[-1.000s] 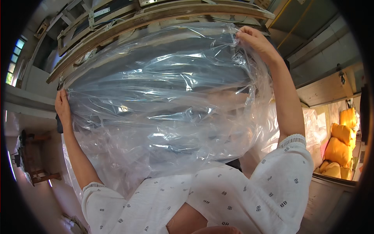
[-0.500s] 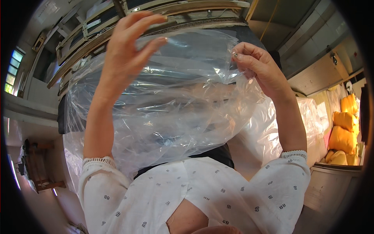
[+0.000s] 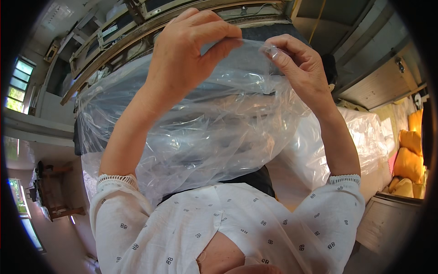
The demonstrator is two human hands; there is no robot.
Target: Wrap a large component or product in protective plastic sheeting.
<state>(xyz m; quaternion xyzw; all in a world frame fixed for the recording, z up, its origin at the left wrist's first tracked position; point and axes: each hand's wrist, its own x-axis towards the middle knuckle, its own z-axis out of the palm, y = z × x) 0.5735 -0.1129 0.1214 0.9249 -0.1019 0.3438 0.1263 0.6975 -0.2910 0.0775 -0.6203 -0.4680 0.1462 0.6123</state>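
Observation:
A large sheet of clear plastic film (image 3: 196, 132) lies in loose, shiny folds in front of me and over my lap. Its far edge is raised between my two hands. My left hand (image 3: 191, 50) pinches that edge at the top, thumb against fingers. A short way to the right, my right hand (image 3: 299, 64) grips the film near its corner between thumb and bent fingers. Between the hands the edge runs nearly straight. Dark fabric shows through the film, and whether it is one layer or more I cannot tell.
A wooden frame rail (image 3: 118, 43) runs along the far side, with metal parts on it. More crumpled clear plastic (image 3: 360, 132) is heaped at the right. Beyond it sit yellow-orange bundles (image 3: 408, 160). A wooden stand (image 3: 57, 192) is at the left, and a pale cabinet (image 3: 388, 223) at the lower right.
My left hand has moved right, toward the right hand, and its open fingers have closed on the film's edge. My right hand has risen slightly, still gripping the film.

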